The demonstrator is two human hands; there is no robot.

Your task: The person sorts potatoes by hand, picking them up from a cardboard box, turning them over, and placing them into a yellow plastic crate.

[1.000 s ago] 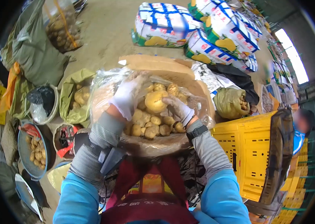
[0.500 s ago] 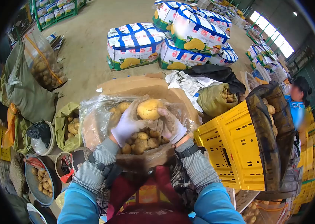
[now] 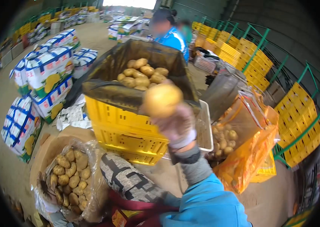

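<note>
1. Yellow crate [image 3: 124, 130] ahead, lined with a dark sack [image 3: 137, 81] that is folded open over the rim; a heap of potatoes [image 3: 142, 73] lies inside the liner.
2. Right hand [image 3: 177, 126], gloved, raised in front of the crate's near right corner. Fingers closed around one large potato [image 3: 162, 100], which sits on top of the hand, blurred.
3. Left hand not seen; only a grey patterned sleeve [image 3: 129, 181] shows low in view, reaching towards the lower left.
4. Clear bag [image 3: 92, 178] at lower left, mouth open, inside a brown carton [image 3: 52, 147]; it is well filled with small potatoes [image 3: 67, 176].
5. Orange bag [image 3: 249, 151] to the right of the hand, standing open, with potatoes [image 3: 222, 142] in its lower part.
6. Grey tray [image 3: 205, 128] leans between the crate and the orange bag.
7. White-and-blue printed boxes [image 3: 46, 75] stacked on the floor at left.
8. Stacks of empty yellow crates [image 3: 300, 113] along green railings at right.
9. Another person in a blue top [image 3: 173, 38] stands behind the crate.
</note>
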